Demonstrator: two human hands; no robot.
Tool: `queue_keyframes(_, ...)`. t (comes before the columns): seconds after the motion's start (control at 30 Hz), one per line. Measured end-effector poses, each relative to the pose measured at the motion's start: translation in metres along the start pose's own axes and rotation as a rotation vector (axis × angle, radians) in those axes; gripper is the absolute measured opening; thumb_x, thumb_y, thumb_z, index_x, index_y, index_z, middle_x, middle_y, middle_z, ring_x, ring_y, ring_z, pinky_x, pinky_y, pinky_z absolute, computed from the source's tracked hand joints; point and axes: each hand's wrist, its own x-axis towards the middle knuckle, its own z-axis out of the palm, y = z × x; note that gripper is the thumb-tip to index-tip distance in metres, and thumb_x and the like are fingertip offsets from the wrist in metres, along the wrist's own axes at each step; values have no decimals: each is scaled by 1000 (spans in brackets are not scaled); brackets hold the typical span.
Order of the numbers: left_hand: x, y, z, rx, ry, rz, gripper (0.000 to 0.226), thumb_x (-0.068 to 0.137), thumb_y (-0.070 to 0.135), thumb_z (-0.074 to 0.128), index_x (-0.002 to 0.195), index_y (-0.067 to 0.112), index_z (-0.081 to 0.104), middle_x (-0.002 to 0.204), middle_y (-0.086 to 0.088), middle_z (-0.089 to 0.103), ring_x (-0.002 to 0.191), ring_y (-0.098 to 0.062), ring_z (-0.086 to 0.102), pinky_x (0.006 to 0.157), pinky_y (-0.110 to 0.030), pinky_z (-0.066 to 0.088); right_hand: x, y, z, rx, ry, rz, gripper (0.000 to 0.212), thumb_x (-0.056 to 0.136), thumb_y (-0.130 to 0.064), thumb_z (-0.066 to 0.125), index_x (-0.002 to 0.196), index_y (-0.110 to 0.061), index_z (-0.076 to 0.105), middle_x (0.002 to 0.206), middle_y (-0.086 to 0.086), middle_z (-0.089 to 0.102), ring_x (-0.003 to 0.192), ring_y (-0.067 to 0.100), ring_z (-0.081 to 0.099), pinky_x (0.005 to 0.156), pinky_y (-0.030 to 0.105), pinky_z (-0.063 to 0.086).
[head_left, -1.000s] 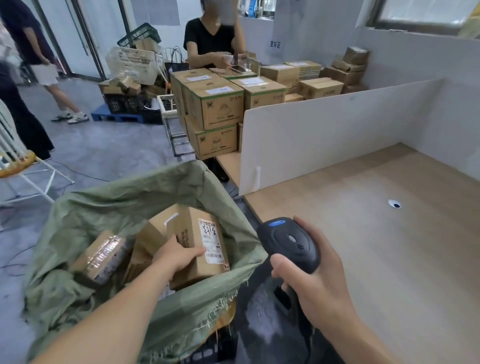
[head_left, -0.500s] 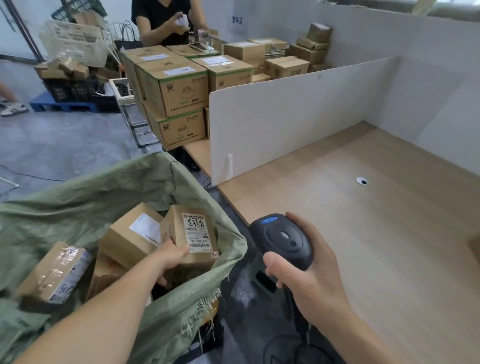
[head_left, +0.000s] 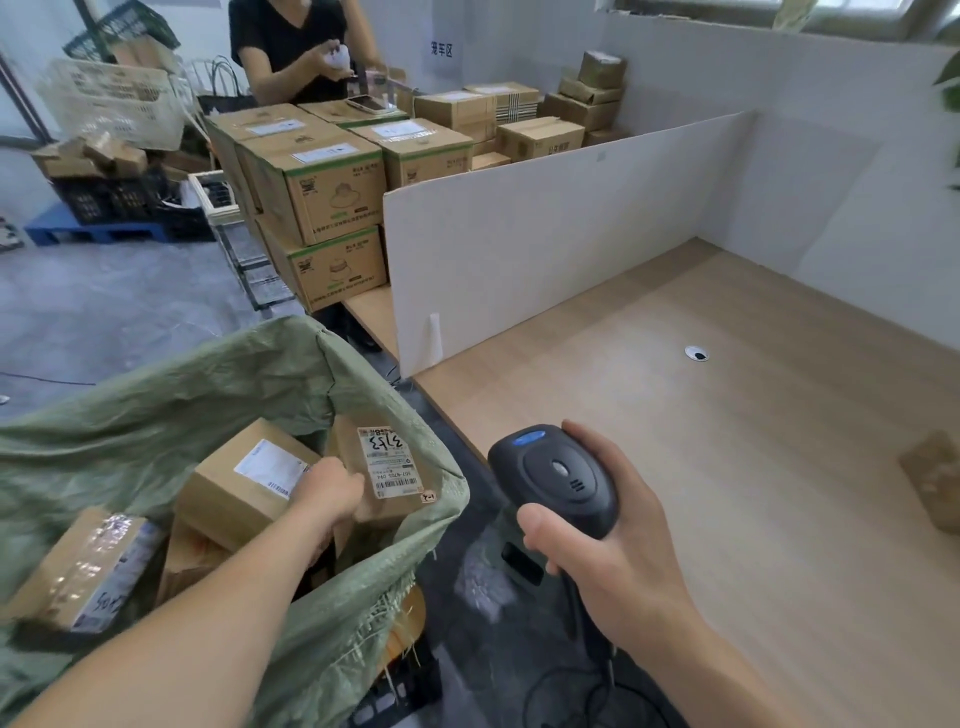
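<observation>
Inside the green sack (head_left: 171, 415), the left hand (head_left: 332, 491) grips a labelled parcel (head_left: 382, 470), fingers curled round its near edge, beside another box (head_left: 244, 483). The right hand (head_left: 608, 551) is wrapped tight round a black scanner (head_left: 558, 478), held between sack and table (head_left: 727, 426).

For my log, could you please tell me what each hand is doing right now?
Left hand: grips the labelled parcel.
Right hand: holds the barcode scanner.
</observation>
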Motion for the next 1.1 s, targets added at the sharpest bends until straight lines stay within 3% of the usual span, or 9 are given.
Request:
queue_keyframes(0.17, -30, 35, -21, 26, 146, 155, 50, 103, 33, 47, 149, 13, 45, 150, -7, 50, 132, -30, 50, 99, -39, 46, -13, -9, -15, 46, 8, -17, 74, 56, -41, 84, 125, -46, 57, 112, -12, 74, 88, 21, 76, 66, 23, 55)
queue_keyframes(0.3, -67, 78, -26, 51, 260, 329, 52, 102, 36, 45, 151, 18, 44, 156, -2, 42, 137, -26, 47, 103, -43, 46, -31, -15, -42, 64, 30, -43, 73, 63, -22, 86, 129, -36, 59, 110, -14, 74, 82, 13, 75, 62, 20, 55)
queue_keyframes(0.4, -103, 119, -15, 79, 296, 459, 51, 102, 37, 46, 149, 17, 46, 155, -3, 44, 137, -24, 45, 104, -42, 46, -51, -18, -75, 71, 67, -58, 73, 62, -25, 86, 129, -38, 59, 111, -14, 73, 86, 15, 75, 63, 21, 56)
queue_keyframes(0.5, -147, 164, 6, 144, 282, 584, 54, 102, 38, 48, 151, 16, 44, 158, -4, 40, 144, -24, 38, 113, -41, 37, -76, -23, -117, 58, 111, -91, 68, 63, -26, 84, 124, -42, 59, 108, -14, 73, 83, 17, 75, 63, 20, 55)
queue_keyframes(0.6, -194, 206, 36, 203, 270, 691, 57, 102, 44, 48, 153, 17, 40, 163, -1, 32, 149, -20, 29, 117, -37, 30, -106, -28, -162, 60, 176, -111, 70, 56, -38, 82, 122, -45, 59, 106, -12, 74, 82, 16, 75, 66, 21, 53)
queue_keyframes(1.0, -357, 353, 175, 227, 199, 1048, 59, 99, 50, 52, 150, 20, 44, 159, 4, 38, 145, -16, 36, 110, -34, 37, -231, -24, -338, 20, 529, -121, 78, 52, -46, 82, 125, -44, 57, 108, -7, 74, 87, 18, 75, 68, 25, 55)
queue_keyframes(1.1, -387, 383, 209, 239, 145, 1137, 59, 99, 49, 54, 149, 19, 46, 157, 2, 41, 145, -16, 35, 112, -34, 35, -253, -18, -370, -13, 630, -100, 76, 53, -48, 85, 124, -49, 56, 111, -9, 74, 91, 21, 75, 73, 34, 58)
